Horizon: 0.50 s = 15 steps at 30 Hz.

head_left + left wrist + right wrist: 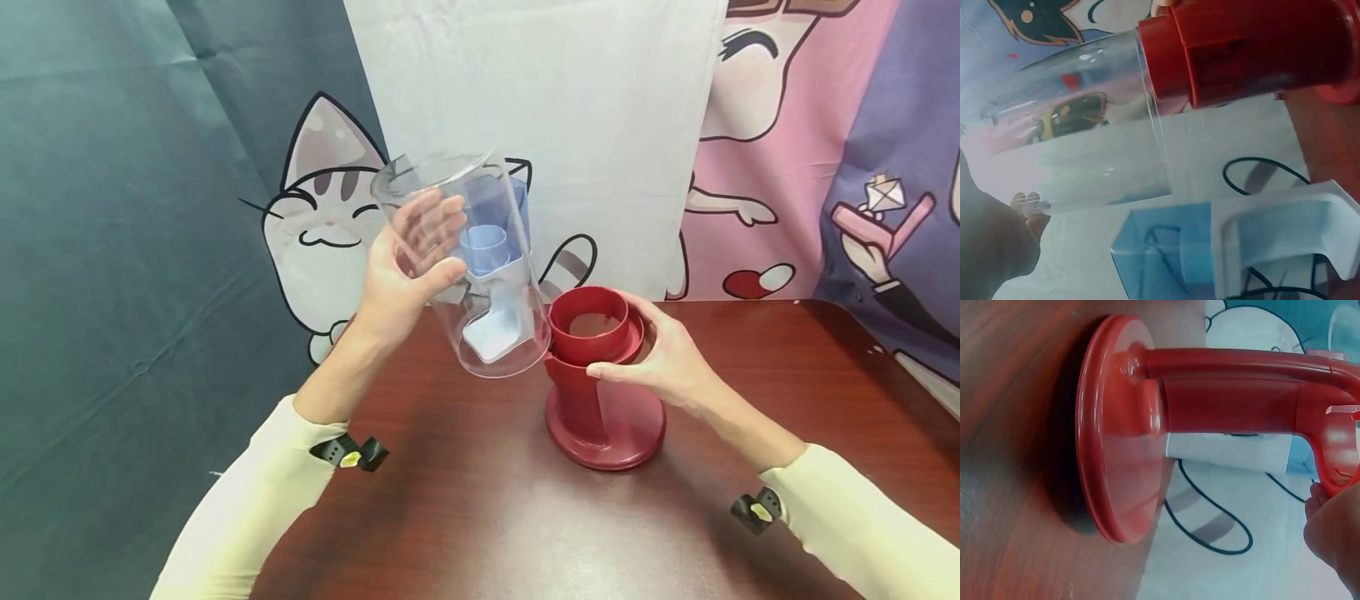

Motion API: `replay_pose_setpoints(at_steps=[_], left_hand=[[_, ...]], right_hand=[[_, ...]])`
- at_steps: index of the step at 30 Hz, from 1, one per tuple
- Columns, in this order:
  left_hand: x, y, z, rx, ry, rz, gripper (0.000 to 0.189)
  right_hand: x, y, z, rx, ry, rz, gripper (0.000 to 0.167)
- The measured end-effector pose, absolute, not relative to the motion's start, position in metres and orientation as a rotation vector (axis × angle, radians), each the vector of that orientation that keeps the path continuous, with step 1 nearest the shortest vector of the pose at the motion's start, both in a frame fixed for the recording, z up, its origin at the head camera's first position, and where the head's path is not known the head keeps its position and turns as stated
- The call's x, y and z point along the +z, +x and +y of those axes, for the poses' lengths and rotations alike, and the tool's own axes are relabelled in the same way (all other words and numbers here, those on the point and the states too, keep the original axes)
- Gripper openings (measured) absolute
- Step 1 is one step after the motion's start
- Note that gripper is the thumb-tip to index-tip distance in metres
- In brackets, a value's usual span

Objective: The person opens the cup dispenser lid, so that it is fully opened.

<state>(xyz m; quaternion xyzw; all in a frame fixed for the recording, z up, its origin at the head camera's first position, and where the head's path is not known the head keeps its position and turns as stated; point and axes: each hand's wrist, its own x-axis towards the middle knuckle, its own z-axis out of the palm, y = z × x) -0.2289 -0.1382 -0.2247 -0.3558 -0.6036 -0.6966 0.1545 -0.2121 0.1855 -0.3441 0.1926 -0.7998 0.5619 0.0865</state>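
Note:
My left hand (408,275) holds a clear plastic cylinder (525,300) by its side, tilted, with its lower end beside the red stand's collar. The left wrist view has the clear cylinder (1129,162) with its rim right at the red collar (1163,56). A red stand (611,417), with a wide round foot and a ring-shaped top, is upright on the table. My right hand (671,354) grips its top, thumb in front and fingers behind the rim. From the right wrist, the red stand (1229,403) shows its round foot, column and a slim curved bar.
Behind the cylinder, a white dispenser with a see-through blue top (1160,250) stands near the back wall. The brown table (480,508) meets a cartoon-printed cloth (600,125) at the back. A dark green curtain (127,275) hangs on the left.

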Motion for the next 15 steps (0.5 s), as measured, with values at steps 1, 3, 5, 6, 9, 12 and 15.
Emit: replay_pose_setpoints(at_steps=[1, 3, 5, 6, 9, 12, 15], left_hand=[[-0.228, -0.229, -0.142, -1.998, -1.007, -1.731, 0.118], [-0.233, -0.229, -0.149, -1.990, -0.991, -1.742, 0.114], [-0.239, -0.229, -0.156, -1.978, -0.988, -1.755, 0.110], [-0.243, -0.229, -0.159, -1.978, -0.987, -1.756, 0.109], [-0.256, -0.228, -0.168, -2.002, -0.982, -1.750, 0.110], [-0.270, -0.226, -0.176, -2.044, -0.973, -1.732, 0.111], [-0.284, -0.224, -0.185, -2.054, -0.953, -1.748, 0.102]], right_hand=[[-0.344, -0.214, 0.187, 1.667, 0.552, -2.385, 0.090], [-0.343, -0.216, 0.189, 1.653, 0.516, -2.391, 0.090], [-0.343, -0.219, 0.192, 1.627, 0.499, -2.397, 0.092], [-0.343, -0.221, 0.193, 1.617, 0.490, -2.396, 0.092], [-0.343, -0.227, 0.196, 1.597, 0.460, -2.387, 0.093], [-0.344, -0.234, 0.198, 1.582, 0.407, -2.382, 0.093], [-0.345, -0.242, 0.201, 1.561, 0.364, -2.386, 0.095]])
